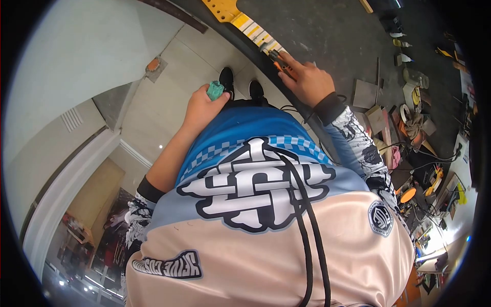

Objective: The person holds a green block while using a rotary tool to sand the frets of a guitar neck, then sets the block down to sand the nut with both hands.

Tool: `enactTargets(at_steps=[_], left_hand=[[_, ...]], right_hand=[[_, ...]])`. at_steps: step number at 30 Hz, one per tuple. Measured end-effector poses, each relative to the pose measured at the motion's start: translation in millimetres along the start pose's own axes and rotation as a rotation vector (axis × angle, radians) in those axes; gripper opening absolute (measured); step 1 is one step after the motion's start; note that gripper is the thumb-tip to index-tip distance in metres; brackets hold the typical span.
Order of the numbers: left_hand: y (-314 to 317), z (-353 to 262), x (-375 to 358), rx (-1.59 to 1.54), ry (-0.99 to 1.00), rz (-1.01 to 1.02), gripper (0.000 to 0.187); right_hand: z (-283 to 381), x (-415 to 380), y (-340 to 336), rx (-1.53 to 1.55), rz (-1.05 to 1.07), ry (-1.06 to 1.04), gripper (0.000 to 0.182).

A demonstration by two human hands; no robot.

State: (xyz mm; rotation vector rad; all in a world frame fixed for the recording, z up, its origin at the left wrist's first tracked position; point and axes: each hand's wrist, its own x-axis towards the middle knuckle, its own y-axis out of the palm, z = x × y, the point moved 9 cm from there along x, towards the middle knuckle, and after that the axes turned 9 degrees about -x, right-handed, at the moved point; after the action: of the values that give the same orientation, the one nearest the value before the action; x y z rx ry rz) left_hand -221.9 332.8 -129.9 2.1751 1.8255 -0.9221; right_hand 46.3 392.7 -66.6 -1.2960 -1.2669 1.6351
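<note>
My right hand (pixel 313 82) is closed round a hand tool with orange-and-black handles (pixel 280 63), which looks like pliers. Its dark metal head overlaps a guitar neck (pixel 251 29) lying along the edge of the dark bench. White and yellow strips cross the fretboard, and the yellow headstock (pixel 221 8) has several holes. Lower down, in front of my body, my left hand (pixel 203 106) grips a crumpled green piece (pixel 215 90), its material unclear. That hand is over the floor, apart from the neck.
Along the right of the bench (pixel 327 30) lie a flat grey block (pixel 364 93), small bottles (pixel 405 58), a roll of tape (pixel 405 112) and tangled cables. My shoes (pixel 226 81) stand on the tiled floor (pixel 190 56). A white panel (pixel 87 46) is at the left.
</note>
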Motion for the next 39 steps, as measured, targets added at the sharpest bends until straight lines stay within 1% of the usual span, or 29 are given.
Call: enactTargets(at_steps=[3, 6, 9, 12, 15, 18, 21, 24, 28, 29, 32, 36, 39], left_hand=[[3, 2, -1, 0.022, -0.013, -0.028, 0.038], [6, -1, -3, 0.013, -0.067, -0.02, 0.045], [4, -4, -4, -0.003, -0.049, -0.053, 0.046], [6, -1, 0, 0.018, -0.065, -0.032, 0.047], [5, 1, 4, 0.062, -0.026, -0.061, 0.037], [5, 0, 6, 0.046, -0.039, -0.053, 0.037], [10, -12, 5, 0.005, -0.06, -0.012, 0.046], [19, -14, 6, -0.022, -0.005, -0.024, 0.044], [30, -16, 5, -0.029, 0.024, 0.0, 0.041], [33, -18, 4, -0.042, 0.025, 0.006, 0.04], [38, -24, 0, -0.048, -0.003, 0.029, 0.039], [42, -23, 1, -0.033, 0.005, 0.055, 0.037], [43, -26, 2, -0.005, 0.011, 0.041, 0.037]], right_hand=[[-1, 0, 4, 0.019, -0.016, -0.015, 0.055], [1, 0, 3, -0.011, -0.02, -0.03, 0.055], [-7, 4, 3, 0.006, -0.001, 0.028, 0.056], [-25, 11, 4, 0.056, -0.026, 0.066, 0.057], [-43, 19, 5, 0.037, -0.019, 0.104, 0.057], [-50, 19, -2, 0.054, -0.07, 0.143, 0.057], [-42, 7, -15, 0.107, -0.047, 0.138, 0.056], [-18, -10, -31, 0.233, -0.001, 0.061, 0.055], [20, -28, -49, 0.492, 0.128, -0.063, 0.052], [29, -29, -53, 0.47, 0.158, -0.086, 0.051], [37, -31, -48, 0.473, 0.221, -0.104, 0.052], [41, -34, -45, 0.451, 0.184, -0.146, 0.05], [46, -35, -47, 0.421, 0.196, -0.171, 0.05]])
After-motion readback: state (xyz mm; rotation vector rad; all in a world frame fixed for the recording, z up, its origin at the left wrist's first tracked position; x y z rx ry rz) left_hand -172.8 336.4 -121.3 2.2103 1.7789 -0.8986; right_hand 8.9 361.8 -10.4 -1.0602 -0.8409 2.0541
